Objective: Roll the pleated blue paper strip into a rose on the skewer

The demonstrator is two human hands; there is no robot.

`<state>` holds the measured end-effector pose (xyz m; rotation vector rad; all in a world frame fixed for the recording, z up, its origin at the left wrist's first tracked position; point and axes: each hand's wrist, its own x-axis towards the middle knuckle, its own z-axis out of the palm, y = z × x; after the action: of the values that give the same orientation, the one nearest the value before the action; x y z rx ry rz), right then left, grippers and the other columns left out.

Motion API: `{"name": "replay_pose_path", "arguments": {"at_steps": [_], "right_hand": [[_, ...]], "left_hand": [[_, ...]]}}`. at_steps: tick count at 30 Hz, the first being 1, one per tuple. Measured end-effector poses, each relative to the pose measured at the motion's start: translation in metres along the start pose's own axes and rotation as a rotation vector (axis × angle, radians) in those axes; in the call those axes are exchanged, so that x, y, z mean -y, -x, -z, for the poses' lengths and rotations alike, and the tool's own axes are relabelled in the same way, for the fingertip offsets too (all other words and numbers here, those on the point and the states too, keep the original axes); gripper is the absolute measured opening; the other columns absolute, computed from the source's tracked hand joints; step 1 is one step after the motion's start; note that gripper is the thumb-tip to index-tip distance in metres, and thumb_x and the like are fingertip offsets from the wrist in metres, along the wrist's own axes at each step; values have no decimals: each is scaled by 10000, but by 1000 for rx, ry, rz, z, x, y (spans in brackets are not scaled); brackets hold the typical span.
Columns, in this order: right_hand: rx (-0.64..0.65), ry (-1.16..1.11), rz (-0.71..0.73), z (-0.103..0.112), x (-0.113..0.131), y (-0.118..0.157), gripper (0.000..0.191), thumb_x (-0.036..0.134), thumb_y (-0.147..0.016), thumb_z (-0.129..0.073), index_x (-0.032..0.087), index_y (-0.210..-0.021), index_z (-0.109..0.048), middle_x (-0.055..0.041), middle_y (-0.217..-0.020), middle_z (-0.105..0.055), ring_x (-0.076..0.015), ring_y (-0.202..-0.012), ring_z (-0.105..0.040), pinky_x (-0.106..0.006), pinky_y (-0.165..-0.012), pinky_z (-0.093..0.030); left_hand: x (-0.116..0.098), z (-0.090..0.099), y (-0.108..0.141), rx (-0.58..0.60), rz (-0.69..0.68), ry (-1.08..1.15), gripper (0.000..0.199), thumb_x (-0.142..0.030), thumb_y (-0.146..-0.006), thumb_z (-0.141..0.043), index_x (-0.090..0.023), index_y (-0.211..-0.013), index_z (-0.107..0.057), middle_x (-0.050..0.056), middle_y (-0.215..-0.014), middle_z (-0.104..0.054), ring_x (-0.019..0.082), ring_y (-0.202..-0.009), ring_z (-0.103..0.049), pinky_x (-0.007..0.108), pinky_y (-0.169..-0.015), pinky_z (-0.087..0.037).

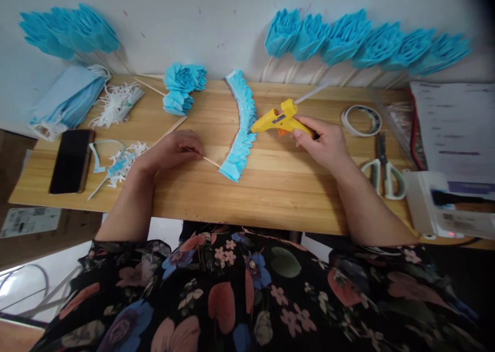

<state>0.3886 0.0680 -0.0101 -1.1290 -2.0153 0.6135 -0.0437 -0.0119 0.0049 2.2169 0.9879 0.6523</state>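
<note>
My right hand (pixel 323 139) grips a yellow glue gun (pixel 280 117), a clear glue stick poking out of its back. Its nozzle points left and meets, or nearly meets, the right edge of a pleated blue strip (pixel 242 127) that curves across the table. My left hand (pixel 181 148) is closed round a thin wooden stick (pixel 211 161), whose tip reaches the strip's near end. Left of the strip lie finished blue flowers (pixel 181 86) on wooden sticks.
More blue flowers lean on the wall at back left (pixel 71 29) and back right (pixel 348 40). Folded face masks (pixel 69 96), white ear loops (pixel 116 104), a phone (pixel 71 161) and scraps (pixel 126 163) lie left. Tape (pixel 361 121), scissors (pixel 382 169) and a white box (pixel 429 202) sit right.
</note>
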Motion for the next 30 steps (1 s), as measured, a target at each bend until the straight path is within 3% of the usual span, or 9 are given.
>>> {"name": "replay_pose_path", "arguments": {"at_steps": [5, 10, 17, 25, 30], "right_hand": [[5, -64, -31, 1, 0, -2, 496, 703, -976, -750, 319, -1247, -909, -42, -862, -852, -211, -606, -681, -384, -612, -582], [-72, -277, -100, 8, 0, -4, 571, 774, -942, -774, 318, -1263, -894, -50, -885, -852, -216, -587, -693, -410, -604, -606], [228, -226, -42, 13, 17, 3, 513, 700, -915, -832, 294, -1215, -927, -38, -792, -832, -226, -613, -724, -397, -609, -613], [271, -172, -52, 10, 21, 3, 422, 630, -907, -848, 326, -1188, -931, -11, -733, -807, -231, -635, -738, -389, -613, -614], [285, -130, -15, 8, 24, 4, 386, 617, -895, -863, 317, -1127, -937, -51, -871, -876, -268, -748, -813, -394, -651, -645]], "left_hand": [[1, 1, 0, 17, -9, -5, 319, -433, -1137, -692, -220, -944, -831, 68, -953, -805, 201, -870, -735, 312, -796, -572], [0, 0, 0, 22, 14, -2, 329, -445, -1126, -705, -217, -926, -829, 85, -938, -800, 215, -871, -734, 323, -804, -570], [-2, 0, 0, 31, 51, 13, 317, -436, -1106, -704, -219, -910, -825, 74, -946, -801, 207, -878, -724, 317, -821, -565], [-5, 1, -2, 38, 97, 3, 388, -545, -1103, -711, -235, -890, -809, 82, -939, -794, 218, -880, -738, 317, -826, -581], [-4, -1, -2, 10, 53, 10, 410, -535, -1116, -699, -212, -890, -809, 88, -919, -787, 219, -850, -706, 334, -811, -581]]}}
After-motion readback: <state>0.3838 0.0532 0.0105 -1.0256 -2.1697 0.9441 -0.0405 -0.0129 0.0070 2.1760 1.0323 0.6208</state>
